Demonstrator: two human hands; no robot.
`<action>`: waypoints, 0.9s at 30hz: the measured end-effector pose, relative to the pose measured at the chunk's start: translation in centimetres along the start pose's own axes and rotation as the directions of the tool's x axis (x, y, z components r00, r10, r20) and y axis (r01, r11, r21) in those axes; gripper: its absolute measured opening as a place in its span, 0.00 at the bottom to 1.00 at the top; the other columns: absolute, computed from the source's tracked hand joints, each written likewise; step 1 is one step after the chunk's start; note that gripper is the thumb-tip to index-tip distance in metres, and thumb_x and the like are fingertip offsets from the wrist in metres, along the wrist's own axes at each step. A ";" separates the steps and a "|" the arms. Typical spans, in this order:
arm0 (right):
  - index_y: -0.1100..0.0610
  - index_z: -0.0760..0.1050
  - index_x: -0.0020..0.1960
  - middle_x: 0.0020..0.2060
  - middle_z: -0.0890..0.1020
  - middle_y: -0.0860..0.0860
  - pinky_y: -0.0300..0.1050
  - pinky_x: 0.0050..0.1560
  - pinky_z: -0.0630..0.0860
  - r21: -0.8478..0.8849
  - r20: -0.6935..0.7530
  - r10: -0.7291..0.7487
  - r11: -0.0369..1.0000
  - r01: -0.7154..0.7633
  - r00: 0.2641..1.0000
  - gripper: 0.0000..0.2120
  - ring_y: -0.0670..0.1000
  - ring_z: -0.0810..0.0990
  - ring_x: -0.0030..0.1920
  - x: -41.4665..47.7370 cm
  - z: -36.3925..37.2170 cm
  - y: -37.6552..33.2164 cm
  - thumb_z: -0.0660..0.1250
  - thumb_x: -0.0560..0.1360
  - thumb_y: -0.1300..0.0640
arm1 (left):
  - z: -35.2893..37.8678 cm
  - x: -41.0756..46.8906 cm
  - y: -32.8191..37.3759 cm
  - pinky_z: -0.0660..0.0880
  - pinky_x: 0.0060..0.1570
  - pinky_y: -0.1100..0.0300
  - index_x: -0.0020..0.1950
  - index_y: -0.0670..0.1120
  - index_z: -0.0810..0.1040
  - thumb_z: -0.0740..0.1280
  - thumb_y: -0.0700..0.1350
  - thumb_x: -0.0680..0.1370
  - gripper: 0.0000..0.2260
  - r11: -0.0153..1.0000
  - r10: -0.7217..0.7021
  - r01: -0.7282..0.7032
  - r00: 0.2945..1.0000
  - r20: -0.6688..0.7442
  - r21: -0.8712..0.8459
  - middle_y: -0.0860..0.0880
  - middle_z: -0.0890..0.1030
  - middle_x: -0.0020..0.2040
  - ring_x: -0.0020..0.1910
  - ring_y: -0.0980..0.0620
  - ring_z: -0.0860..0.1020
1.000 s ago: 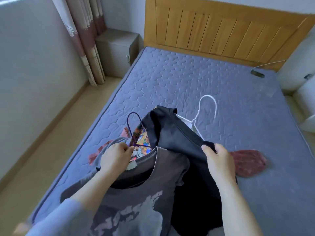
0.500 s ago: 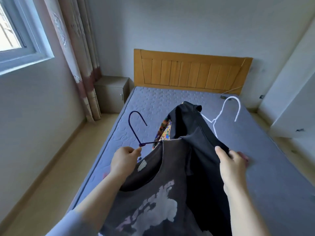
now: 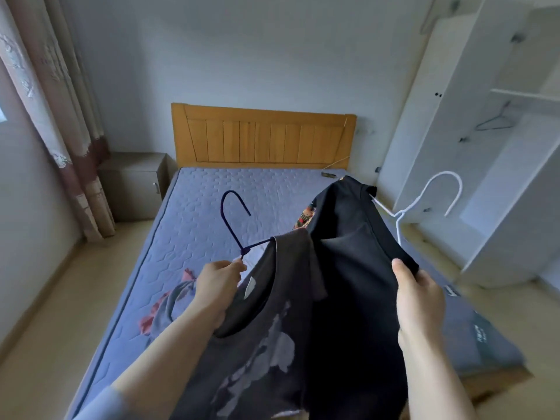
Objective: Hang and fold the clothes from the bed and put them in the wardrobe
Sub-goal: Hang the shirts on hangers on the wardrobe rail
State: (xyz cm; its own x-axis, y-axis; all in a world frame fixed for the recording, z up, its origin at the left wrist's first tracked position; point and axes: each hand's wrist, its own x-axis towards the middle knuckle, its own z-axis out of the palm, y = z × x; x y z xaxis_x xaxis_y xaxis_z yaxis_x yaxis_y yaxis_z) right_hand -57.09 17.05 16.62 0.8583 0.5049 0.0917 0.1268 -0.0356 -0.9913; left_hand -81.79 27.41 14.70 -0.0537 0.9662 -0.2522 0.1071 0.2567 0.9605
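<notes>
Your left fingers (image 3: 231,267) pinch the blue hanger (image 3: 231,221) at its neck; your right fingers (image 3: 400,271) grip the black shirt (image 3: 348,253). The wardrobe (image 3: 430,101) lies to your right, nearer the right fingers.

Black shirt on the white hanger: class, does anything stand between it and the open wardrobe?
Nothing visible does. The right hand holds the black shirt up on its white hanger, and the wardrobe stands open to its right.

No text legible; mattress print (image 3: 481,332) too blurred.
</notes>
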 end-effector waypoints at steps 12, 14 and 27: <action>0.54 0.77 0.35 0.26 0.77 0.41 0.45 0.37 0.71 -0.023 -0.196 -0.015 1.000 0.011 0.981 0.12 0.49 0.76 0.35 2.0 -22.8 0.7 0.69 0.74 0.50 | 17.7 -12.3 1.6 0.60 0.27 0.61 0.30 0.46 0.75 0.65 0.39 0.72 0.10 0.989 0.148 -0.148 0.935 0.321 -0.023 0.51 0.67 0.24 0.26 0.50 0.64; 0.53 0.78 0.36 0.30 0.80 0.43 0.44 0.38 0.72 -0.024 -0.219 -0.014 1.000 0.009 0.976 0.10 0.48 0.78 0.37 2.5 -26.5 1.1 0.69 0.74 0.51 | 20.2 -14.4 1.0 0.58 0.30 0.57 0.29 0.47 0.76 0.65 0.40 0.71 0.10 0.988 0.155 -0.154 0.922 0.354 -0.032 0.49 0.66 0.26 0.29 0.49 0.63; 0.55 0.65 0.29 0.21 0.67 0.44 0.46 0.32 0.64 -0.152 -0.493 0.061 0.976 -0.155 0.868 0.18 0.51 0.66 0.29 5.0 -41.7 5.6 0.67 0.74 0.52 | 34.5 -20.9 -0.5 0.57 0.29 0.60 0.34 0.43 0.78 0.62 0.37 0.76 0.11 0.989 0.142 -0.139 0.843 0.519 -0.044 0.49 0.68 0.26 0.26 0.49 0.62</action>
State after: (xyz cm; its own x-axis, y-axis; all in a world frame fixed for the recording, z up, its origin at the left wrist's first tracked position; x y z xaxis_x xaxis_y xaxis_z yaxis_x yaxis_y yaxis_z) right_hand -31.39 -16.61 15.44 0.9978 0.0114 0.0657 0.0665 -0.2441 -0.9675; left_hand -46.52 7.94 15.49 0.4850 0.8637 -0.1372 0.0693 0.1185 0.9905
